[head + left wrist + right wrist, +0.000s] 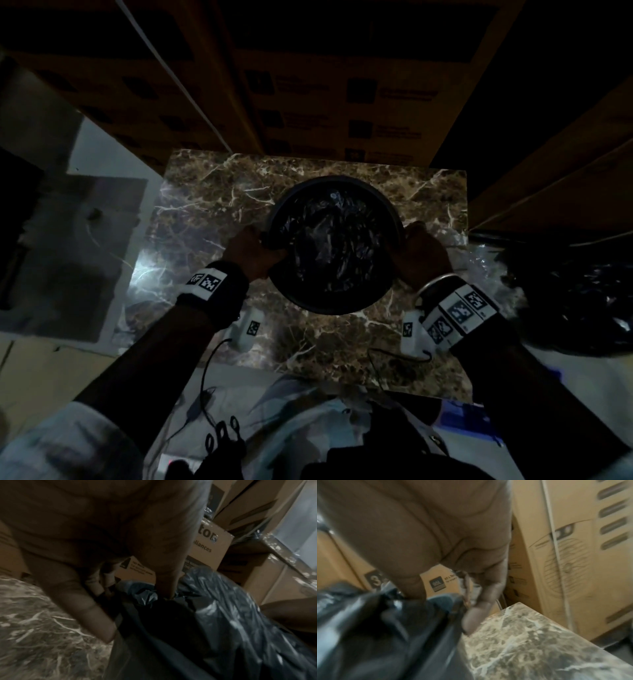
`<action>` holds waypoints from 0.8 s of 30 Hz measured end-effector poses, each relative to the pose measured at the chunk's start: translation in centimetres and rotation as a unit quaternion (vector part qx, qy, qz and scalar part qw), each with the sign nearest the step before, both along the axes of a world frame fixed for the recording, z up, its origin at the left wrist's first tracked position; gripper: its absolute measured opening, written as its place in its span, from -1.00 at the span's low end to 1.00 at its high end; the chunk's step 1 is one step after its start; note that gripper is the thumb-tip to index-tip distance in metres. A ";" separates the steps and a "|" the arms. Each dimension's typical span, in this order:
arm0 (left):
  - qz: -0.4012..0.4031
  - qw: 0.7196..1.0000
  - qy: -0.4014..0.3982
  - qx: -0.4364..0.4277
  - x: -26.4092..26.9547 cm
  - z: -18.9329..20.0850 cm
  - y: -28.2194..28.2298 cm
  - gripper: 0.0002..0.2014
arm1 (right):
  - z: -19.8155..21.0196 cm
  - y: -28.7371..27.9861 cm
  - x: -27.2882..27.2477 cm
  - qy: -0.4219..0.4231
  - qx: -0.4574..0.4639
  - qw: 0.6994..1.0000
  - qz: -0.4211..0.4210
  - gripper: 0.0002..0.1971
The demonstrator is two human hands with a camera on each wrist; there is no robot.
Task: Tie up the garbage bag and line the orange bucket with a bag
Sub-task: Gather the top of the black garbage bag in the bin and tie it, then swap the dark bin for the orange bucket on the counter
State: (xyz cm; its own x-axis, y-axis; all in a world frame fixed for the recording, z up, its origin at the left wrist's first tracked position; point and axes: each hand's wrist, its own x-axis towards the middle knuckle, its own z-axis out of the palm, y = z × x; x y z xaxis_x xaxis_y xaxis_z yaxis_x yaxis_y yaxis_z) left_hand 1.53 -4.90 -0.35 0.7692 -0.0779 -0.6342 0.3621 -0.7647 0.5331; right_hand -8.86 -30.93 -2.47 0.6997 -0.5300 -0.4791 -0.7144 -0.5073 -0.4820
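The round bucket (329, 307) stands on the marble table (308, 346) and looks dark in this dim light. A black plastic bag (329, 246) lines its inside, crumpled, with its edge folded over the rim. My left hand (251, 248) grips the bag edge at the left rim. In the left wrist view the left hand (135, 601) has its thumb inside and its fingers (82, 608) outside the bag (223, 615). My right hand (419, 251) grips the right rim. The right wrist view shows the right hand (441, 605) pinching the bag (376, 628).
Another black bag (582, 301) lies off the table's right side beside clear plastic wrap. Stacked cardboard cartons (342, 102) stand close behind the table and to the right (573, 547). A dark flat object (68, 246) lies on the pale floor at the left. Cables hang from both wrists.
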 end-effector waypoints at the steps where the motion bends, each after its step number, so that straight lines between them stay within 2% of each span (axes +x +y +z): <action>1: -0.012 1.000 0.004 -0.005 0.2 0.0 -0.1 -0.52 | -0.1 0.3 -0.1 -0.009 0.005 1.000 -0.016 -0.41; 2: -0.025 1.000 0.006 -0.006 0.3 0.0 -0.1 -0.55 | -0.1 0.7 -0.3 -0.020 0.006 0.999 -0.033 -0.47; 6: -0.074 0.997 -0.020 0.007 1.2 -0.2 0.0 -0.31 | -0.5 2.2 -0.7 -0.051 -0.007 0.997 -0.062 -0.63; 9: -0.100 0.994 -0.054 0.000 2.1 -0.5 0.0 -0.31 | -0.6 3.1 -1.5 -0.058 -0.024 0.997 -0.050 -0.69; 12: -0.123 0.988 -0.086 -0.021 2.6 0.0 0.1 -0.29 | 0.1 4.4 -2.5 -0.078 -0.034 0.992 -0.097 -0.68; 15: -0.152 0.980 -0.123 -0.046 3.2 0.7 -0.1 -0.27 | 1.1 5.4 -3.8 -0.107 -0.049 0.978 -0.173 -0.70; 18: -0.197 0.968 -0.142 -0.067 3.1 1.7 -1.1 -0.34 | 1.8 5.9 -5.9 -0.125 -0.053 0.964 -0.228 -0.66; 24: -0.293 0.937 -0.161 -0.097 1.1 3.2 -4.5 -0.43 | 2.0 6.4 -11.7 -0.181 -0.073 0.915 -0.353 -0.64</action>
State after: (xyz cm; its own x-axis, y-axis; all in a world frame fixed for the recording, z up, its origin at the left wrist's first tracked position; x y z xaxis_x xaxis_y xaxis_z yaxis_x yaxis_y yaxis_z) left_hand 2.59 -9.37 2.81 0.7077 -0.6368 -0.3060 -0.2933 -0.6588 0.6928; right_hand -20.57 -24.54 -0.45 0.2570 -0.9510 -0.1718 -0.6958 -0.0588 -0.7158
